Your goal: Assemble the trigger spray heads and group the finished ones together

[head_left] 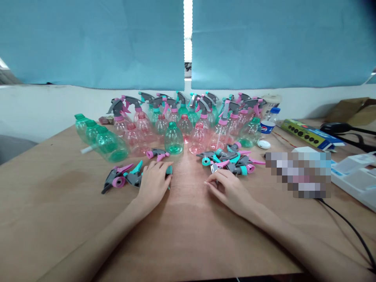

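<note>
My left hand curls over a trigger sprayer head with a teal collar, and the palm hides most of it. Beside it lie a grey-and-teal sprayer head and a grey-and-pink one. My right hand rests at the near edge of a pile of sprayer heads. Its thumb and fingertips are drawn together; whether anything is between them cannot be seen. Past the hands stand open bottles, among them a green bottle and a pink bottle.
Bottles with sprayers fitted crowd the back. Several green bottles lean at left. At right are a Pepsi-marked cup, a white lid, a yellow-green box, a white plastic tray and a black cable.
</note>
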Demonstrator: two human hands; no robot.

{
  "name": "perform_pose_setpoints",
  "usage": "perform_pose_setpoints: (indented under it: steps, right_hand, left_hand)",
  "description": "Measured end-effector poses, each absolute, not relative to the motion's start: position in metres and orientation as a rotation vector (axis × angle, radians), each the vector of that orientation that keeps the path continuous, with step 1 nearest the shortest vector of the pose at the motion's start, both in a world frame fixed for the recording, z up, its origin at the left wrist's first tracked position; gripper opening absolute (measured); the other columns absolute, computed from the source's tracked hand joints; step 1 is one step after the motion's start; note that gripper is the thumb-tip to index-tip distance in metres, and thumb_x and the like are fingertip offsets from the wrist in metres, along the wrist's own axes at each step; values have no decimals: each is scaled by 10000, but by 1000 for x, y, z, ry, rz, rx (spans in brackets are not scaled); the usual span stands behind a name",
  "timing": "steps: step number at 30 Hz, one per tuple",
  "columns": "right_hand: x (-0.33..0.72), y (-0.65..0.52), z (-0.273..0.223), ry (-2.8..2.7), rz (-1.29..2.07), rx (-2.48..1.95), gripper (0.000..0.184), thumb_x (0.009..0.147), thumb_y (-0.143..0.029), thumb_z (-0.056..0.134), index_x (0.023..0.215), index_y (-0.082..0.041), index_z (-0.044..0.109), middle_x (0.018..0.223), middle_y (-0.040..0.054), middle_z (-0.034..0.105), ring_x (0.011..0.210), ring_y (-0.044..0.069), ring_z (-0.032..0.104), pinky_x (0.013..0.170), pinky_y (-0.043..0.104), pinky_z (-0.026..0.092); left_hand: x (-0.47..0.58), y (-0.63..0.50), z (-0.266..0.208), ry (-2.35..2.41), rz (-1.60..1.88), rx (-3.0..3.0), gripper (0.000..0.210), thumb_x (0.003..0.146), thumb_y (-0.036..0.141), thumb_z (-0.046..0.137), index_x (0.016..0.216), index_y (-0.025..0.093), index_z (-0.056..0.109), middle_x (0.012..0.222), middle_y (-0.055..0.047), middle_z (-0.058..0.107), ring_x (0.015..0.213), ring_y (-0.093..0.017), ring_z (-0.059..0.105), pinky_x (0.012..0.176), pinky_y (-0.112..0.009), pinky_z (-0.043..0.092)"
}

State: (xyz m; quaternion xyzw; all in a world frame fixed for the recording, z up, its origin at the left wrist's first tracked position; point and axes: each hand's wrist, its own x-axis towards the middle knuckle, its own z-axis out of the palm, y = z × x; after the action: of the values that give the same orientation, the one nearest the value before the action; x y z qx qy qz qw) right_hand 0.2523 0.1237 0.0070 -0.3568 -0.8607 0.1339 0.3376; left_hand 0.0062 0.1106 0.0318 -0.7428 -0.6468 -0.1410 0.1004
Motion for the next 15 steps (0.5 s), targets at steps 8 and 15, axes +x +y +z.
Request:
perform_pose_setpoints:
  steps: [8, 15]
  right_hand:
    - [247, 113, 5, -2122, 832, -900, 143, 889, -319, 536, 859, -186, 580, 704, 7, 605, 605, 126, 566, 541, 232, 453]
    - [240, 102, 6, -2136, 928, -955, 624, 627, -511, 778, 1095, -200, 506, 836, 9, 629, 684, 156, 598, 610, 273, 485]
  left_hand:
    - [18, 104, 28, -1968, -726, -2250, 432, 814, 259, 617, 1229, 191, 517, 1022, -74, 586, 940, -252, 581, 813, -380, 456]
    - [37, 92, 31, -2120, -1167, -2352, 241, 792, 379, 648, 960, 206, 625, 909, -13, 511, 716, -158, 553, 700, -301, 467]
